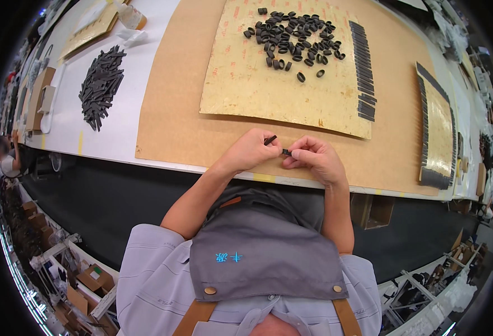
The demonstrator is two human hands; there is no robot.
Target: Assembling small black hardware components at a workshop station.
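My left hand (253,150) is closed on a small black strip (270,140), one end of which sticks up past the fingers. Between the two hands a short dark piece (286,152) shows, and my right hand (312,157) pinches it. Whether that is the same strip's other end I cannot tell, as my fingertips hide most of it. Both hands are over the brown sheet near the table's front edge. Beyond them lies a yellowish board (280,106), which bears a heap of small black loops (301,77) and a column of flat black strips (364,61) along its right edge.
At the left, a pile of loose black strips (102,84) lies on the white tabletop (146,67). Farther back stands a bottle (130,15) with amber contents. To the right is another board (438,123) edged with black strips. A person (7,159) appears at the far left.
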